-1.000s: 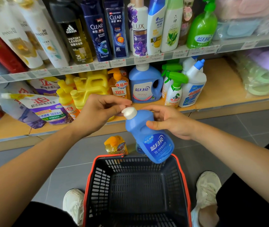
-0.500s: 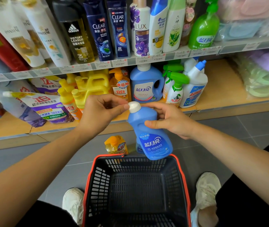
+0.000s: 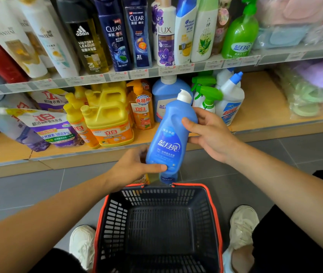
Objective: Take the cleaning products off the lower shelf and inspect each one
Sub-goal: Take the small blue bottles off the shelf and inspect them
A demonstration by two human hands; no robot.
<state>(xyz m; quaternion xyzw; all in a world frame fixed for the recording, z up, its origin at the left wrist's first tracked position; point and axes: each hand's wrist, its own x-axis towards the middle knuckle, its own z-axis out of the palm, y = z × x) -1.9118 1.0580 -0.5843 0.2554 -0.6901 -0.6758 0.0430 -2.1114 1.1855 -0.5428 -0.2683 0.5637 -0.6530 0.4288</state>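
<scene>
Head view, hidden: left hand [image 3: 131, 168] fingers behind blue bottle [image 3: 166, 142]; thumb pinching base.
Shoulder: right hand [image 3: 212, 134] gripping.
Below: basket [image 3: 156, 196].

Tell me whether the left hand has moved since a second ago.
Yes. The left hand dropped from the white cap to the base of the blue bottle, now below the lower shelf front edge and nearer the basket rim.

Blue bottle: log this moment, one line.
blue bottle tilted | right hand grips upper part | left hand grips base | inspecting
</scene>
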